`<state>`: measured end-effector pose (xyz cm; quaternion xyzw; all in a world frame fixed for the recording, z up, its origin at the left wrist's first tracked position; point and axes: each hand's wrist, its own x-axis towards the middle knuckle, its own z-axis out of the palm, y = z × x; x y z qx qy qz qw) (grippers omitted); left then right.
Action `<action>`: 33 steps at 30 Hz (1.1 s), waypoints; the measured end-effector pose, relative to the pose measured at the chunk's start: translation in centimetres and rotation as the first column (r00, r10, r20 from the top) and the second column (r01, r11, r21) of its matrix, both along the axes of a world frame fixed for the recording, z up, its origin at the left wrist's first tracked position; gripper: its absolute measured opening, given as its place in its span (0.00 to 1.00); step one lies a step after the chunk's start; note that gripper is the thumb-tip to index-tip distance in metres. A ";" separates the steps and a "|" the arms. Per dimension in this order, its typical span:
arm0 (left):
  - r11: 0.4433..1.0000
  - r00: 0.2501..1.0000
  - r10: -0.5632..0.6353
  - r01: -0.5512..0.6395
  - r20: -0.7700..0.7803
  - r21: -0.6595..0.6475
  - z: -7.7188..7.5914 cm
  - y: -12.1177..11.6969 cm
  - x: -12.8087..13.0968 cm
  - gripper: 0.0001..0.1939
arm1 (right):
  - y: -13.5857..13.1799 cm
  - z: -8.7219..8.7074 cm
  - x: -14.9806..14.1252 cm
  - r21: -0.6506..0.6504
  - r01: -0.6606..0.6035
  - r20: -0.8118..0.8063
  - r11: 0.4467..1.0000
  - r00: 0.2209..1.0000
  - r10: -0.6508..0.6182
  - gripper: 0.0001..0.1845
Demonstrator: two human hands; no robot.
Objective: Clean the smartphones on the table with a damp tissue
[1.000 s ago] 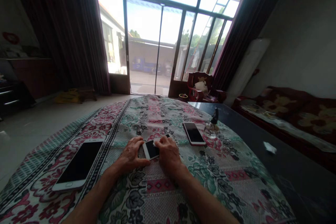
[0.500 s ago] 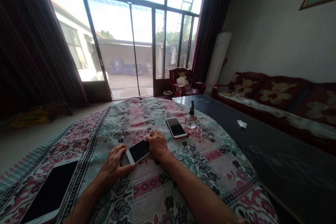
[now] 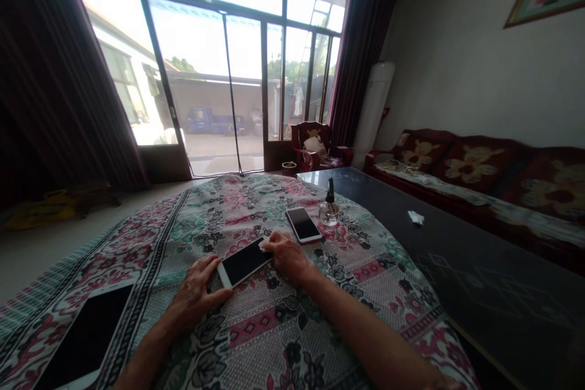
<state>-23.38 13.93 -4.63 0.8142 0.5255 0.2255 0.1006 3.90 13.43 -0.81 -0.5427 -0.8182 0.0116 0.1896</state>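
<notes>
A white phone point(image 3: 243, 262) with a dark screen lies on the floral cloth point(image 3: 256, 335) in front of me. My left hand point(image 3: 195, 292) rests on the cloth with fingers curled against the phone's near end, steadying it. My right hand point(image 3: 287, 254) is closed at the phone's far end, pinching a small white wipe point(image 3: 264, 246) against its top edge. A second phone with a pink rim point(image 3: 302, 224) lies further off to the right, beside a small glass bottle with a black spray top point(image 3: 328, 207).
A large white tablet point(image 3: 82, 341) lies at the cloth's near left. The dark glass table point(image 3: 479, 280) extends right, bearing a crumpled white scrap point(image 3: 415, 217). A red sofa point(image 3: 479, 173) runs along the right wall. Glass doors point(image 3: 228, 85) and a red chair point(image 3: 314, 145) stand beyond.
The camera swung to the right, then steadied. My right hand moved from the middle of the phone's screen to its far end. The left hand stayed at the near end.
</notes>
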 end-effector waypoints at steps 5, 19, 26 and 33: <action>1.000 1.000 0.004 -0.004 0.006 0.013 0.0 -0.1 -0.1 0.35 | -1.9 -0.3 1.3 0.034 -0.087 0.035 0.996 0.996 0.086 0.22; 1.000 1.000 0.008 -0.008 0.011 0.001 0.4 -0.3 0.0 0.34 | 3.6 1.6 -0.7 -0.012 -0.023 0.164 1.000 0.986 0.025 0.15; 0.999 1.000 0.015 -0.015 0.018 0.030 0.4 -0.3 0.1 0.34 | -0.2 0.7 1.3 0.013 -0.077 0.136 0.997 0.988 0.074 0.21; 0.999 1.000 0.006 -0.007 0.026 0.033 0.3 -0.3 0.2 0.35 | -2.0 1.0 1.2 0.028 -0.097 0.192 0.995 0.977 0.090 0.18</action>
